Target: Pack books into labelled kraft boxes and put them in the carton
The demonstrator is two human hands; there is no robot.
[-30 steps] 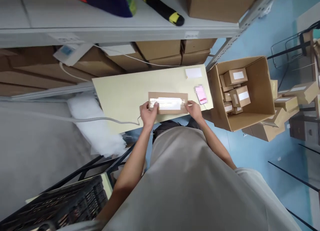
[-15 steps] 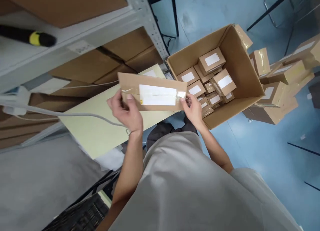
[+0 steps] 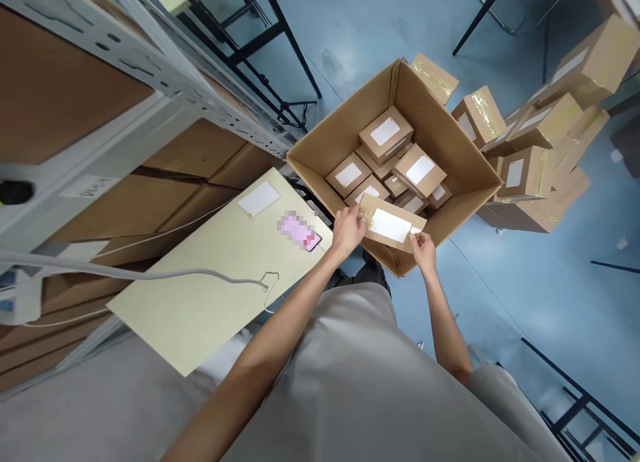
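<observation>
Swiftly you swung the flat brown cardboard parcel (image 3: 387, 226) off the pale-yellow table (image 3: 195, 322), shifting work over the big brown carton (image 3: 445, 135); right hand (image 3: 424, 251) pinched one end, left hand (image 3: 349, 230), seemingly, the other.

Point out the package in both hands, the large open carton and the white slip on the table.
Held package (image 3: 389, 225), head view: middle of labelled face.
Open carton (image 3: 447, 147), head view: bare right inner wall.
White slip (image 3: 259, 199), head view: middle of its face.

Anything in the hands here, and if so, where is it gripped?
Yes, a labelled cardboard box: the left hand grips its left end, the right hand its right end, near the lower corner.
</observation>
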